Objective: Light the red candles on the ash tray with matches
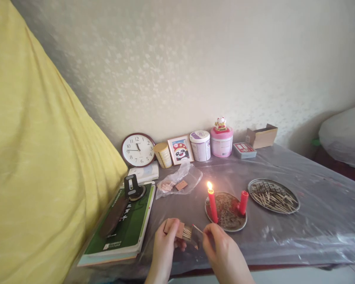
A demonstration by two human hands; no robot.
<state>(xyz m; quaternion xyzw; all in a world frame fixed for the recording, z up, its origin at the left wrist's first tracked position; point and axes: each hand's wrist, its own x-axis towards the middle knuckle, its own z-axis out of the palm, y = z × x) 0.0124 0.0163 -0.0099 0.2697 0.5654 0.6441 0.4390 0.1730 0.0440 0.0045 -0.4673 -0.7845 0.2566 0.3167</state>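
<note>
My left hand [167, 240] is closed around a matchbox [177, 228], whose tray is slid out to the right and shows several matches [186, 232]. Between the fingertips of my right hand [219, 242] is a single match [197, 228], its red head pointing left toward the open tray. Just beyond my right hand lies a round metal plate [228, 227]. A tall red candle [213, 207] burns on its left side, leaning slightly. At the plate's right side stands a shorter red candle [243, 202] with no flame.
A second round plate [297, 205] holds many used matchsticks. Behind my hands, a plastic bag [183, 173] contains more matchboxes. A green book [130, 228] lies at left beside the yellow cloth [47, 138]. Along the wall stand a clock [138, 150], tins, a picture frame [180, 150] and a cardboard box [263, 136].
</note>
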